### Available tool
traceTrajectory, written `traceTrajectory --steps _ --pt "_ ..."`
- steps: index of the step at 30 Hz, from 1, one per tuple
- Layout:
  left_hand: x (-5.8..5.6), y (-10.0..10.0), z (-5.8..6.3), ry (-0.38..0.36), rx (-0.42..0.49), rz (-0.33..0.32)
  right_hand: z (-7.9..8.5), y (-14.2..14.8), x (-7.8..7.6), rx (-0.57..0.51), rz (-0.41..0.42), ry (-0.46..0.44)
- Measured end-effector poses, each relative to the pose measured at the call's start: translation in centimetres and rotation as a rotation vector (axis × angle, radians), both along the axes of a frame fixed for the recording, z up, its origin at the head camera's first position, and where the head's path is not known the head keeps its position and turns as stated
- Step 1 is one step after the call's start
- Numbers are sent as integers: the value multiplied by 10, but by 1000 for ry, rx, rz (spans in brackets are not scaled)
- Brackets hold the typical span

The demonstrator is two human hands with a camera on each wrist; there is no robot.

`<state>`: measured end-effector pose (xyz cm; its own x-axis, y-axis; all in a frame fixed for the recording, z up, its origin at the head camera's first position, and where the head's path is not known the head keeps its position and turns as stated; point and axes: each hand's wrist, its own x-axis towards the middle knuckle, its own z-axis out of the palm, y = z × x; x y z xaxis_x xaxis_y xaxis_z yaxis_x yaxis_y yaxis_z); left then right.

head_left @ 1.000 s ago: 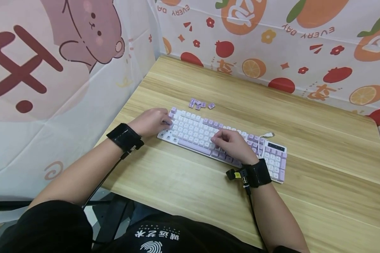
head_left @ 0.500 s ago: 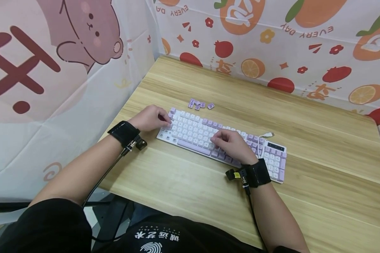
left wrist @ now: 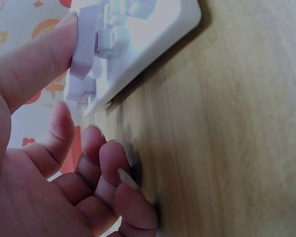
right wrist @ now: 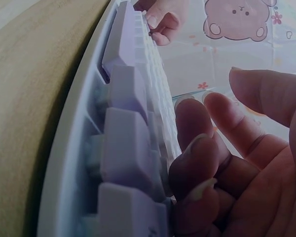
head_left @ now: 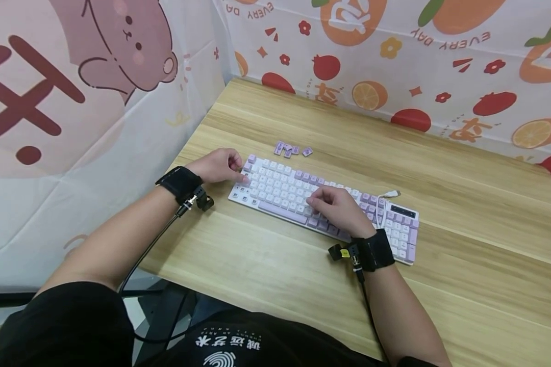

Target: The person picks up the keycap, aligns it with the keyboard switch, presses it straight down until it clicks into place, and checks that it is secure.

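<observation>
A white and purple keyboard (head_left: 284, 196) lies on the wooden table. At its left end my left hand (head_left: 218, 165) reaches in, with the thumb laid on a purple keycap (left wrist: 86, 44). The other fingers of that hand curve loosely beside the keyboard, apart from the thumb and holding nothing. Over the keys right of the middle is my right hand (head_left: 340, 209). Its fingers hang loosely curled and the lower ones rest against the keys; nothing is between thumb and fingers. Bare switches (head_left: 244, 195) show at the keyboard's near left corner.
Several loose purple keycaps (head_left: 286, 149) lie behind the keyboard. A white cable with a USB plug (head_left: 390, 194) lies across its right part. Printed cloths (head_left: 367, 66) hang behind and to the left of the table (head_left: 266, 265). Each wrist wears a black strap with a camera.
My left hand has gone from bunched fingers at the keyboard's left end to a straight thumb on a keycap, fingers drawn away. The right hand stays in place.
</observation>
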<state>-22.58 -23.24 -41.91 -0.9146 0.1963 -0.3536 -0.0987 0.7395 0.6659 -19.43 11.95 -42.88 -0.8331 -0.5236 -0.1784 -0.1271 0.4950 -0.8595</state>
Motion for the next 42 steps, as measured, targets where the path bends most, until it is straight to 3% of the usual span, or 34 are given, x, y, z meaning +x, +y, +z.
traceTrajectory --steps 13,30,36,42 --pt "0 1 -2 -8 -74 1 1 -2 1 4 -7 -14" --pt "7 1 6 34 -88 -12 1 -1 2 -27 -2 -4" --pt "4 7 16 57 -100 -45 0 0 1 -22 0 5" --pt "-5 22 33 108 -96 -47 1 0 1 -13 -1 0"
